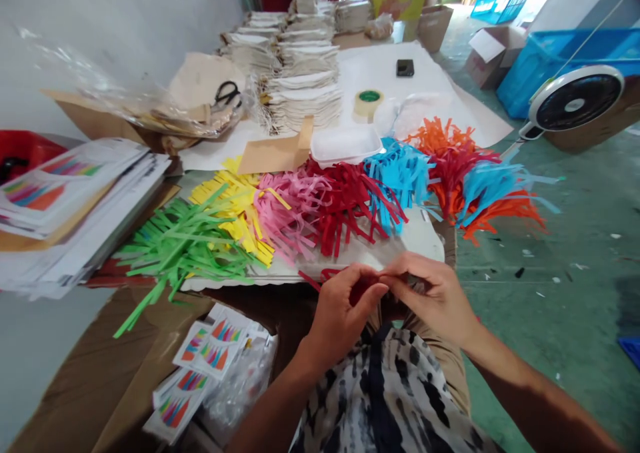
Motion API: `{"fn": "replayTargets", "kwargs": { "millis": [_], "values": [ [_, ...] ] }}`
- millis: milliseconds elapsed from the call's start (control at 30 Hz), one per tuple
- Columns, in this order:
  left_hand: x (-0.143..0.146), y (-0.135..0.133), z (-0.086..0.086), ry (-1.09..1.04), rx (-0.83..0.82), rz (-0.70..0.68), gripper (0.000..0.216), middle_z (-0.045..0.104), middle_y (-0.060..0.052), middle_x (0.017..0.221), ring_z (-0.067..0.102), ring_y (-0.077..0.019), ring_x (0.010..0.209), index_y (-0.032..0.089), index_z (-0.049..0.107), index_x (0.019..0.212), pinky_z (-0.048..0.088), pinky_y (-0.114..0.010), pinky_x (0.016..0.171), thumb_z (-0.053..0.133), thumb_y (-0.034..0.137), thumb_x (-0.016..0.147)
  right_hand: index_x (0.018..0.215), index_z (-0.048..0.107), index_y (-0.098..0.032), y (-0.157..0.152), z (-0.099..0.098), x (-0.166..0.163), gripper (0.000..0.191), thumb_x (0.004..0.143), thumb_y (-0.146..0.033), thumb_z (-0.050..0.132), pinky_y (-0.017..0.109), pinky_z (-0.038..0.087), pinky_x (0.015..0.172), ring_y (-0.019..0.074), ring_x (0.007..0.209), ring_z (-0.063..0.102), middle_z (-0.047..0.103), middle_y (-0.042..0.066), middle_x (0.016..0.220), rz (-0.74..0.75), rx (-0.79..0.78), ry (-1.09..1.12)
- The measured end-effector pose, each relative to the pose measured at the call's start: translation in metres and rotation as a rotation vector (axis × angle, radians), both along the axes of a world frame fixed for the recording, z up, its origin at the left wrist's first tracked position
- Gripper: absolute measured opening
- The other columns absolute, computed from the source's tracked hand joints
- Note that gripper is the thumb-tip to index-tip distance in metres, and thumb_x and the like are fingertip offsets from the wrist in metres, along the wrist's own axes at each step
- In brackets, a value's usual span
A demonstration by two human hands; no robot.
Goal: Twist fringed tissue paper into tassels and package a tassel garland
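My left hand (pixel 336 316) is closed around a dark red paper tassel (pixel 361 289) in front of the table's near edge. Loose red strips poke out past its fingers on the left. My right hand (pixel 433 296) meets it fingertip to fingertip in a pinch at the tassel's end; the pinched part is mostly hidden. Along the table lie fringed paper bunches: green (pixel 187 243), yellow (pixel 240 210), pink (pixel 293 206), dark red (pixel 345 203) and light blue (pixel 400 173). Orange, red and blue strips (pixel 480 186) hang over the right corner.
Behind the bunches are a white plastic tray (pixel 345 145), a tape roll (pixel 369 103), scissors (pixel 227 94) and stacked whitish bundles (pixel 305 103). Printed sheets (pixel 75 206) lie left; printed cards (pixel 200 363) lie in a box below. A fan (pixel 575 100) stands right.
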State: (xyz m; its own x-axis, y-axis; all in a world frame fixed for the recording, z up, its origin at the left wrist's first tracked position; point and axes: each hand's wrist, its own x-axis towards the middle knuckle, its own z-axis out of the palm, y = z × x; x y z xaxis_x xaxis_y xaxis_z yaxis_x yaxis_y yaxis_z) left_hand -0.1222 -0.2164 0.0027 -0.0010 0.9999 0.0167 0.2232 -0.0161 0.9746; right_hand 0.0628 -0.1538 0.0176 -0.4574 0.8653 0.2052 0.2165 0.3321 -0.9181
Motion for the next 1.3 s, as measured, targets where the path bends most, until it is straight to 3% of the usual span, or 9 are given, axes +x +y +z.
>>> {"fn": "replayTargets", "kwargs": {
  "millis": [233, 367, 467, 600, 767, 933, 1100, 1200, 1300],
  "values": [
    [0.02, 0.018, -0.003, 0.089, -0.042, -0.188, 0.039, 0.051, 0.004, 0.071, 0.047, -0.0111, 0.066, 0.02, 0.053, 0.079, 0.034, -0.027, 0.064, 0.045, 0.042, 0.11, 0.094, 0.073, -0.022, 0.016, 0.0, 0.029, 0.026, 0.097, -0.047, 0.075, 0.024, 0.049, 0.053, 0.0139, 0.057, 0.065, 0.071, 0.0, 0.066, -0.096, -0.306, 0.087],
    [0.032, 0.029, -0.022, 0.02, -0.156, -0.156, 0.034, 0.051, 0.005, 0.067, 0.044, -0.0111, 0.062, 0.02, 0.055, 0.081, 0.032, -0.026, 0.061, 0.05, 0.043, 0.106, 0.093, 0.067, -0.024, 0.052, 0.003, 0.048, 0.034, 0.087, -0.054, 0.083, 0.03, 0.06, 0.054, 0.0171, 0.061, 0.073, 0.081, 0.005, 0.092, -0.224, -0.459, 0.31],
    [0.032, 0.032, -0.036, -0.007, -0.192, -0.137, 0.028, 0.052, 0.004, 0.069, 0.045, -0.011, 0.064, 0.019, 0.062, 0.083, 0.033, -0.026, 0.062, 0.054, 0.037, 0.103, 0.092, 0.066, -0.031, 0.083, 0.02, 0.061, 0.026, 0.088, -0.051, 0.083, 0.041, 0.067, 0.068, 0.0248, 0.081, 0.08, 0.083, 0.002, 0.098, -0.433, -0.249, 0.437],
    [0.024, 0.028, -0.041, 0.024, -0.18, -0.151, 0.027, 0.058, 0.003, 0.072, 0.051, -0.012, 0.069, 0.018, 0.067, 0.08, 0.037, -0.025, 0.067, 0.057, 0.033, 0.1, 0.112, 0.066, -0.051, 0.115, 0.037, 0.072, 0.01, 0.106, -0.045, 0.061, 0.055, 0.057, 0.108, 0.0273, 0.119, 0.073, 0.078, -0.01, 0.119, -0.586, 0.364, 0.383],
    [0.004, 0.024, -0.027, 0.097, -0.123, -0.191, 0.028, 0.068, 0.0, 0.077, 0.058, -0.0134, 0.071, 0.018, 0.071, 0.084, 0.04, -0.026, 0.069, 0.06, 0.035, 0.102, 0.133, 0.059, -0.044, 0.15, 0.0, 0.091, 0.026, 0.109, -0.045, 0.05, 0.061, 0.049, 0.111, 0.0328, 0.133, 0.065, 0.067, 0.002, 0.147, -0.464, 0.558, -0.271],
    [-0.048, 0.03, -0.018, 0.346, 0.081, 0.041, 0.03, 0.074, -0.002, 0.084, 0.066, -0.0165, 0.078, 0.02, 0.073, 0.089, 0.047, -0.028, 0.074, 0.056, 0.04, 0.106, 0.107, 0.068, -0.028, 0.163, -0.038, 0.098, 0.028, 0.103, -0.049, 0.049, 0.067, 0.045, 0.099, 0.0445, 0.119, 0.068, 0.078, 0.016, 0.125, -0.343, 0.677, -0.773],
    [-0.124, 0.049, -0.031, 0.828, 0.325, 0.283, 0.027, 0.079, -0.009, 0.096, 0.07, -0.025, 0.095, 0.02, 0.077, 0.097, 0.052, -0.04, 0.093, 0.056, 0.036, 0.105, 0.105, 0.073, -0.032, 0.144, -0.024, 0.065, 0.022, 0.104, -0.045, 0.055, 0.061, 0.043, 0.098, 0.0423, 0.117, 0.067, 0.079, 0.017, 0.113, -0.347, 0.727, -0.771],
    [-0.157, 0.06, -0.04, 1.024, 0.36, 0.231, 0.026, 0.078, -0.013, 0.122, 0.067, -0.0315, 0.119, 0.021, 0.077, 0.118, 0.05, -0.051, 0.106, 0.055, 0.024, 0.103, 0.098, 0.075, -0.029, 0.13, -0.014, 0.017, 0.02, 0.103, -0.041, 0.061, 0.054, 0.051, 0.093, 0.0356, 0.102, 0.071, 0.08, 0.014, 0.105, -0.159, 0.686, -0.512],
    [-0.178, 0.066, -0.042, 1.146, 0.365, 0.163, 0.039, 0.072, -0.012, 0.139, 0.059, -0.0356, 0.137, 0.025, 0.073, 0.129, 0.031, -0.068, 0.124, 0.057, 0.012, 0.096, 0.103, 0.076, -0.027, 0.113, -0.014, -0.048, 0.018, 0.104, -0.032, 0.059, 0.045, 0.056, 0.091, 0.0282, 0.101, 0.074, 0.08, 0.01, 0.108, 0.15, 0.574, -0.342]
  ]
}}
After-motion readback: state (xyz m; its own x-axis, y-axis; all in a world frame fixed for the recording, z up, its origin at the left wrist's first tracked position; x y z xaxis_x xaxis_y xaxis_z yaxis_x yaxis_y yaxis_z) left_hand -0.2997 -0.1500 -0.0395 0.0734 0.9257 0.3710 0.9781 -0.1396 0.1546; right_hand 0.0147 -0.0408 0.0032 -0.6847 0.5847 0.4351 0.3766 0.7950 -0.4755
